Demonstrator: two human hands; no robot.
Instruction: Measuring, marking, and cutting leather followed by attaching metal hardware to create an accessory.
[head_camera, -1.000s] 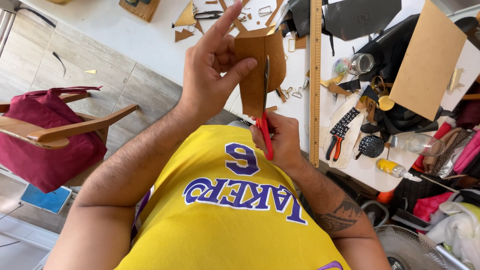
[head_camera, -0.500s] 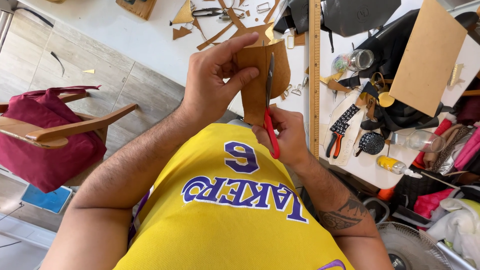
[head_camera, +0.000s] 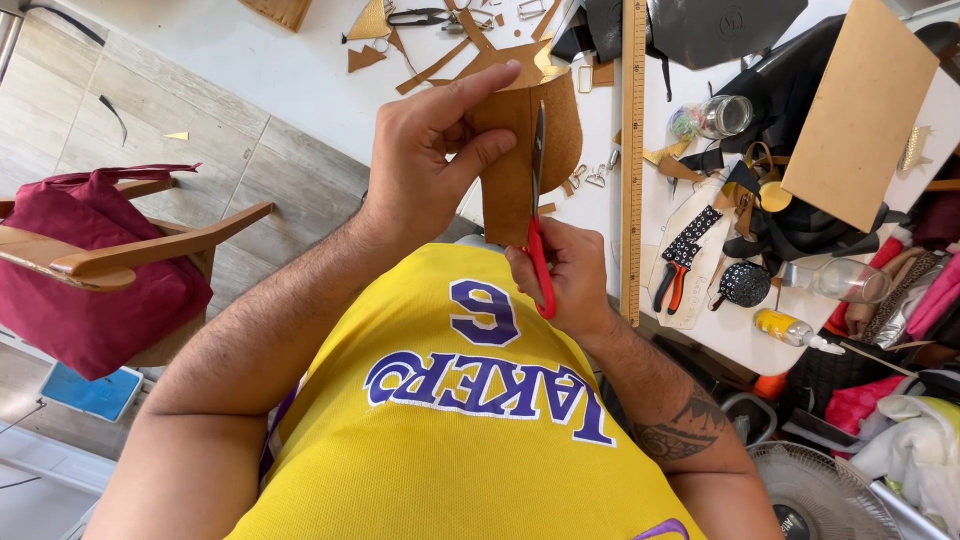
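Left hand pinches the brown leather piece above the desk's near edge; right hand, closed on red-handled scissors, seems partway through the cut, most leather uncut

My left hand pinched a curved piece of tan brown leather by its edge, thumb and forefinger holding it up over the near edge of the white worktable. My right hand gripped the red-handled scissors, their blades running up across the leather. A long wooden ruler lay on the table just right of the leather, and a flat tan cardboard sheet rested towards the table's right side.
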